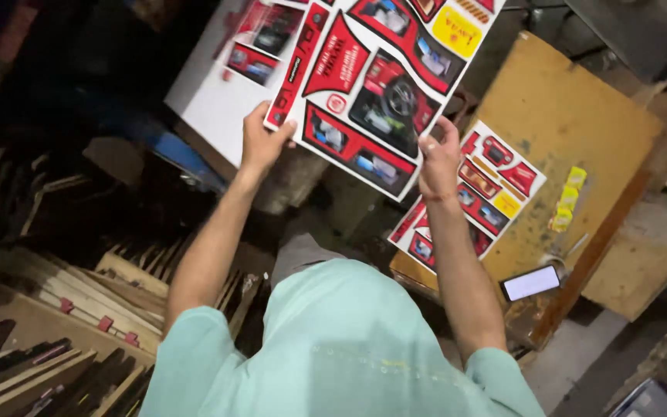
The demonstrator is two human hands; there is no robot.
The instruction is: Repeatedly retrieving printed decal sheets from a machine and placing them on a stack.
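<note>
Wood strips (55, 309) lie stacked far left and below the sheet (372, 85), a red printed die-cut card raised before the chest. Left hand (260, 143) pinches its lower-left edge, right hand (438, 158) its lower-right corner; bench (573, 116) with phone (532, 283) sits right. Judgement: an even two-edge grip keeps it flat, unbent.

We look down on a worn wooden board (573, 116), yellow-brown and stained, which serves as our landmark on the right. On its lower edge lies a phone (532, 283) with a lit white screen, and near its right edge a strip of yellow stickers (567, 199). Below and right of the board we see grey concrete floor (580, 355). Far to its left, stacked wooden frames and slats (63, 301) lean in deep shadow. The light is dim, brightest over the board.
</note>
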